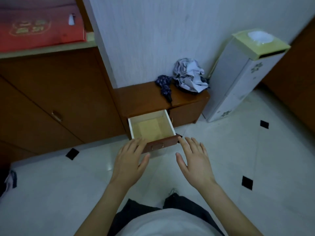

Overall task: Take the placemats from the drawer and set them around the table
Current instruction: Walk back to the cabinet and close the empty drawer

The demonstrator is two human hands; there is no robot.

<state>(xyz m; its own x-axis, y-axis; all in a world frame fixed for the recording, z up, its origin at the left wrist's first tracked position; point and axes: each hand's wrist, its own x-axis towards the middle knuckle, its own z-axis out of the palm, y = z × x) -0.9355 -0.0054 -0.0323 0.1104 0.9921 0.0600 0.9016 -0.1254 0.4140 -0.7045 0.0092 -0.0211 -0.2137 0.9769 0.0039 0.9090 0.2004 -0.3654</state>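
A low wooden cabinet stands against the wall with its left drawer pulled out. Inside the drawer lies a flat yellowish sheet; I cannot tell whether it is a placemat or a liner. My left hand hovers with fingers spread, its fingertips at the drawer's brown front panel. My right hand is spread open just right of the drawer's front corner. Neither hand holds anything.
Crumpled grey cloth and a folded dark umbrella lie on the cabinet top. A white floral water dispenser stands to the right, a tall brown cupboard to the left. White tiled floor lies below.
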